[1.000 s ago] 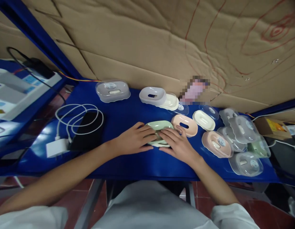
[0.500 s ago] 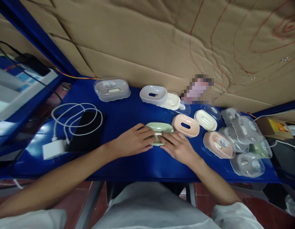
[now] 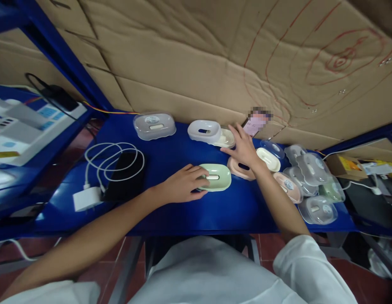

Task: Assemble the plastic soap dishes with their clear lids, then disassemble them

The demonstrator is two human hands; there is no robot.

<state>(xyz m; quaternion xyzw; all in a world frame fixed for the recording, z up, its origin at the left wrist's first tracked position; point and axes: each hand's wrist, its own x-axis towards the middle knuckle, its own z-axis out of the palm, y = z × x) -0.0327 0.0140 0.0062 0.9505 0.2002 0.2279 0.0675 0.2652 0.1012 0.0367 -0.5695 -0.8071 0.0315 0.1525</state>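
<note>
A pale green soap dish (image 3: 216,177) lies near the middle of the blue table (image 3: 170,202). My left hand (image 3: 183,184) rests on its left end, fingers curled over the rim. My right hand (image 3: 243,146) is stretched out farther back with its fingers spread, hovering over a cream dish (image 3: 225,137) that leans against a white dish (image 3: 204,131). Under my right wrist sits a pink dish (image 3: 238,168).
A clear-lidded dish (image 3: 154,125) stands at the back left. Several more dishes and clear lids (image 3: 309,181) crowd the right side. A white charger with coiled cable (image 3: 104,162) and a black phone (image 3: 124,175) lie at left. Cardboard (image 3: 214,55) backs the table.
My right hand has left the green dish and reached back to the cream dish. The left hand stays on the green dish, which now lies flat and assembled.
</note>
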